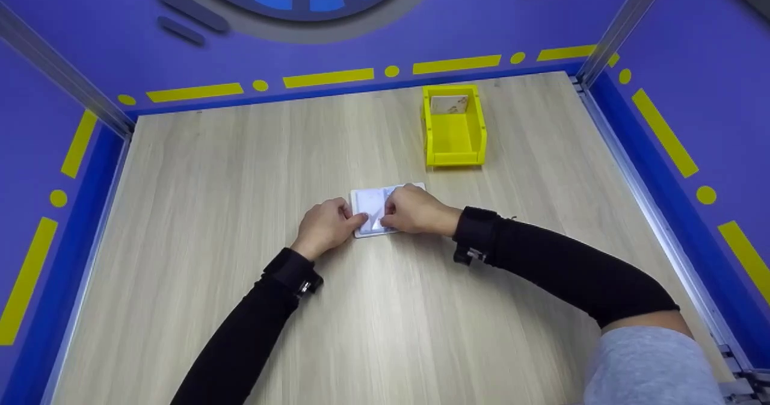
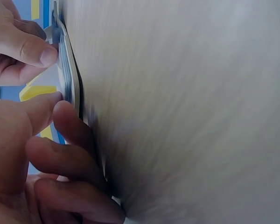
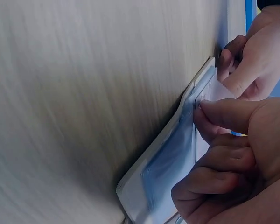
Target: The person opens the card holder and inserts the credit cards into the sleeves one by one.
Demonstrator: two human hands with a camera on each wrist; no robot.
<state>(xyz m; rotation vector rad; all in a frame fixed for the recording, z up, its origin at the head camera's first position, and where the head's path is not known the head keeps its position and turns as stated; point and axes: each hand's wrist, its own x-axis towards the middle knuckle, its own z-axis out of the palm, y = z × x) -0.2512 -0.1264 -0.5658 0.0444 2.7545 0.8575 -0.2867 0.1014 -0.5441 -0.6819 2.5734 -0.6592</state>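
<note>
A small card album (image 1: 361, 231) with clear plastic sleeves lies open on the table. My left hand (image 1: 326, 224) holds its left edge, thumb over the page and fingers curled at the side. In the left wrist view the album's stacked pages (image 2: 67, 70) show edge-on beside the left thumb. My right hand (image 1: 418, 209) is over the middle of the album. Its thumb and index finger pinch the edge of a white card (image 3: 218, 93) at a sleeve, in the right wrist view. The right hand's other fingers curl above the bluish clear sleeve (image 3: 170, 161).
A yellow open-front bin (image 1: 454, 159) stands beyond the album, to the right. Inside, a pale printed card (image 1: 448, 104) leans against its back wall. Purple-blue panels (image 1: 337, 56) with yellow markings border the wooden table (image 1: 240, 164) at the back and sides.
</note>
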